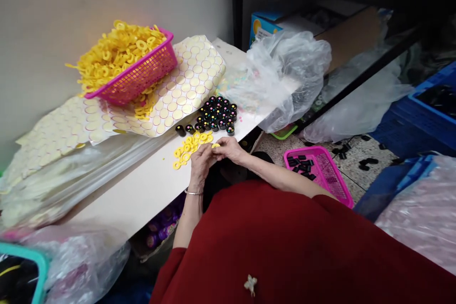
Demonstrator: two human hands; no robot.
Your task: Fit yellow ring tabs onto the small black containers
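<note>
At the near edge of the white table [142,199], my left hand [201,161] and my right hand [230,149] meet, closed on a yellow ring-shaped plastic piece [215,146] between their fingertips. Part of that piece is hidden by the fingers. Just beyond my hands lies a loose pile of yellow ring pieces [185,148]. Behind it stands a cluster of short black cylinders [218,113] with small coloured dots on their tops. A black cylinder [180,130] stands a little apart at the cluster's left end.
A pink basket [142,69] heaped with yellow pieces rests on sticker sheets [194,71]. Crumpled clear plastic bags [292,71] hang over the table's right end. On the floor at right is a pink tray [335,178] with black pieces. A teal-rimmed container [42,266] stands lower left.
</note>
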